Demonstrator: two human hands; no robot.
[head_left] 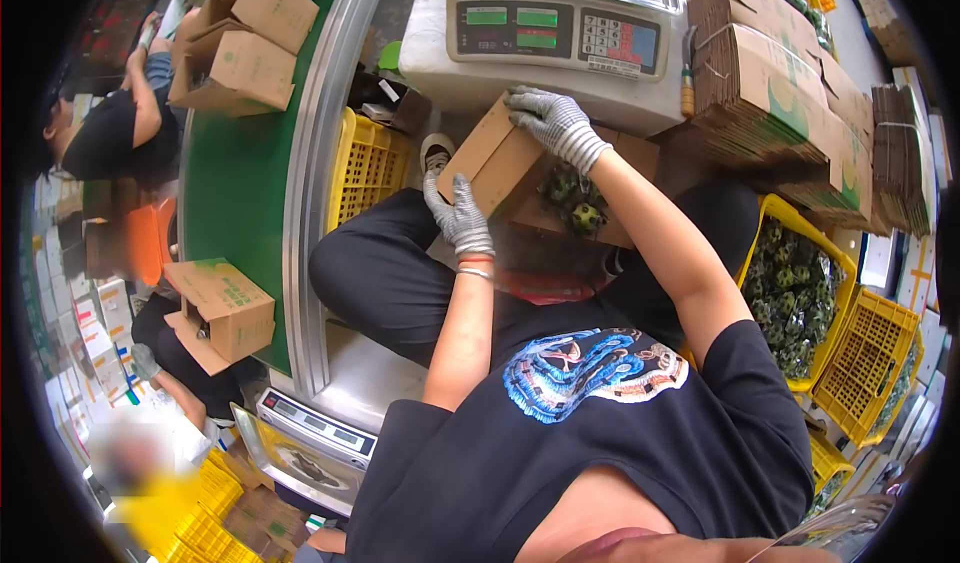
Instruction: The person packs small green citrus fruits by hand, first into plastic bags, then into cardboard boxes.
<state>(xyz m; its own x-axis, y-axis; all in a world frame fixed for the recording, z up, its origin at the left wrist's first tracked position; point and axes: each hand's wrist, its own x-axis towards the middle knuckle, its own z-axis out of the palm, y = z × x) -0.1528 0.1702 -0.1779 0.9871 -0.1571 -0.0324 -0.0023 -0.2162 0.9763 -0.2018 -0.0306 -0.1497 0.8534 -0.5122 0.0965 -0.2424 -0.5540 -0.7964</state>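
A brown cardboard box (490,163) is tilted in front of my lap, between my two hands. My left hand (460,221), in a grey-striped knit glove, grips its lower left edge, thumb and fingers on either side. At the upper end, my right hand (552,123), gloved the same way, is closed over the top edge. Right beside this, under my right forearm, dark green round produce (585,218) in clear plastic lies among open cardboard flaps. Part of it is hidden by my arm.
A digital scale (555,38) stands ahead, with stacked flat cartons (780,103) to its right. Yellow crates (790,293) of bagged green produce flank my right side. Left runs a green conveyor belt (235,193) bearing open cartons (225,308); co-workers sit beyond it.
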